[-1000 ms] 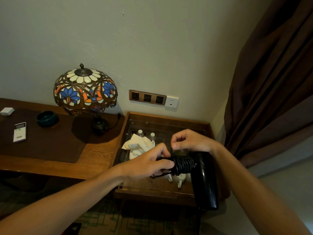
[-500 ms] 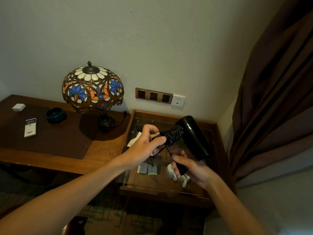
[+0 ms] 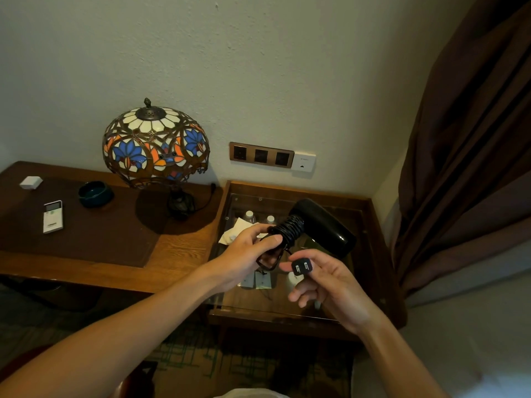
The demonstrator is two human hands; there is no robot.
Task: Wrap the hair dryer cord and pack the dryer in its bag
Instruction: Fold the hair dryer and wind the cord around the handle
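Gripping dryer [image 3: 321,225] w/ left fingers [image 3: 270,241], right fingers [image 3: 287,266] pinching plug [image 3: 301,267]; glass-top table [image 3: 370,254] below, curtain [image 3: 471,139] right.

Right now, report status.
Left hand grips cord-wrapped handle of glossy black hair dryer. Right hand pinches black two-prong plug. No bag visible.
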